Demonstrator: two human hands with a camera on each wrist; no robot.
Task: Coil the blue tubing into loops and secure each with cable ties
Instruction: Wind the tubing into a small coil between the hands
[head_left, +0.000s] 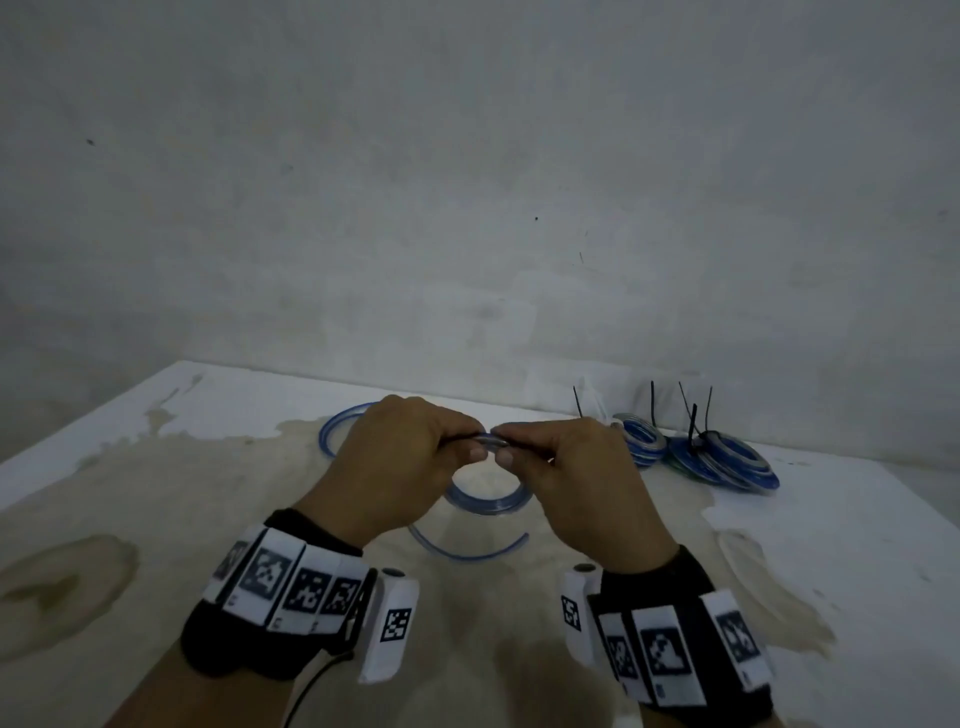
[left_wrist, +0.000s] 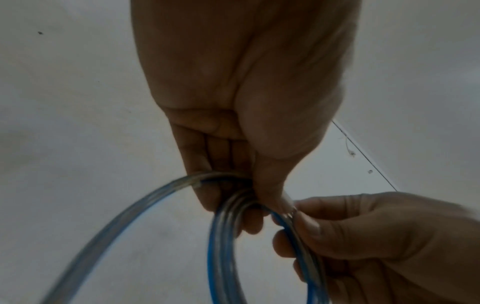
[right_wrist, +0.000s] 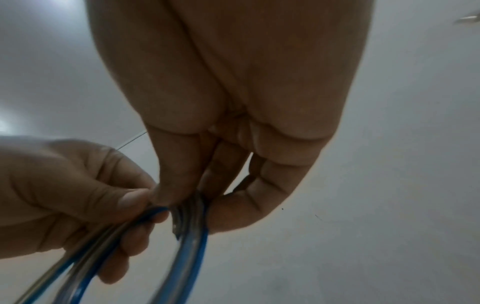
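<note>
**Both hands pinch the top of a fresh coil, tie not yet on**

Here we are above the stained white table (head_left: 156, 467), and both hands meet at the crown of a small coil of blue tubing (head_left: 485, 501). The left hand (head_left: 402, 457) has thumb and fingers curled tight round the stacked turns; the left wrist view shows several strands bunched under that thumb. The right hand (head_left: 576, 467) pinches the same bundle just beside it, fingertips nearly touching the left's. Why so close? By my reading, springy tubing wants to unwind, so two pinches side by side keep the turns stacked while a narrow gap stays free for a tie.

The coil hangs off the table between the wrists. A loose tail of tubing (head_left: 467, 552) curves below it, and another arc (head_left: 343, 423) shows behind the left hand; whether these join the held coil I cannot tell. Something dark runs along the top between the fingers, possibly a cable tie, but it is too blurred to call.

Over at the far right, finished coils (head_left: 722, 460) lie stacked near the wall, black cable ties (head_left: 693, 426) sticking straight up from them, parked clear of the working space.

My judgement: looping is about done here, and cinching comes next.
</note>
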